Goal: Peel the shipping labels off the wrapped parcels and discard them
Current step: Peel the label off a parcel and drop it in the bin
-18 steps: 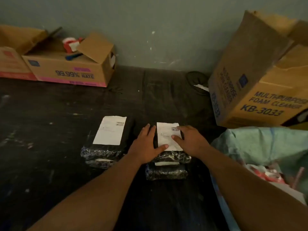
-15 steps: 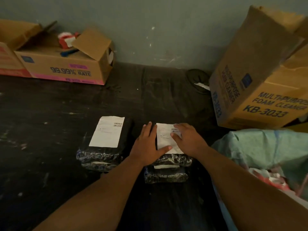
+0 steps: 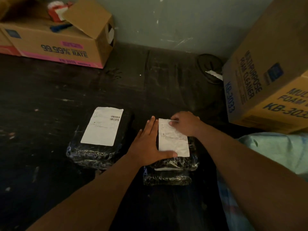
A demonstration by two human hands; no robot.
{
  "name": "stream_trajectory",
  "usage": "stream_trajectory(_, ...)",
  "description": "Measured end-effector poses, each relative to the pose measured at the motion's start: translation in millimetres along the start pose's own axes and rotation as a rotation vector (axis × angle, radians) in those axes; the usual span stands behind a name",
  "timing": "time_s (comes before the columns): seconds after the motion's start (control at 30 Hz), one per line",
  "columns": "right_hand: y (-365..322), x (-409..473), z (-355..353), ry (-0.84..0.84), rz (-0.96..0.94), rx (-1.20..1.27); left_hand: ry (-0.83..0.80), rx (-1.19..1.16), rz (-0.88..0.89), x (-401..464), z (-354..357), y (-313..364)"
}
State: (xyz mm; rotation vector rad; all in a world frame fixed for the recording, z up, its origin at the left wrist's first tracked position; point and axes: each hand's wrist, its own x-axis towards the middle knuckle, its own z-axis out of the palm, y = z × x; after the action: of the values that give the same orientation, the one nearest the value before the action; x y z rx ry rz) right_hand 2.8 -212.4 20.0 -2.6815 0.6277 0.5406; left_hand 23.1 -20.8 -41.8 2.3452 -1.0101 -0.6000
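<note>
Two stacks of black plastic-wrapped parcels lie on the dark table. The left stack (image 3: 98, 152) carries a flat white shipping label (image 3: 102, 126) with a barcode. On the right stack (image 3: 175, 164) lies a wrinkled white label (image 3: 173, 142). My left hand (image 3: 146, 145) rests flat on the right stack's left side, its thumb across the label's lower edge. My right hand (image 3: 185, 124) is at the label's far right corner, with the fingertips pinching at that corner. A lower parcel (image 3: 166, 178) sticks out beneath.
An open cardboard box (image 3: 55, 45) stands at the back left against the wall. A large foam-cleaner carton (image 3: 260, 90) leans at the right. A pale green bag (image 3: 275, 150) lies at my right. A dark round object (image 3: 210, 67) sits by the wall.
My right hand has slid from the label's middle up to its far right corner. My left thumb has moved further along the label's lower edge. The camera has come closer.
</note>
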Motion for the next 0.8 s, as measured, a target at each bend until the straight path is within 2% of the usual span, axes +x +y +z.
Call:
stream_trajectory(0.3,-9.6,-2.4,-22.9,-0.095,-0.019,0.226,0.0,0.052,0.024,-7.4,1.2,1.4)
stream_trajectory(0.67,-13.1,2.4,-25.5,-0.135,0.012,0.213,0.026,0.037,0.026,-9.0,3.1,1.5)
stream_trajectory(0.8,-15.2,6.4,-24.8,-0.119,-0.006,0.294,0.031,0.037,0.025,-8.8,3.1,2.4)
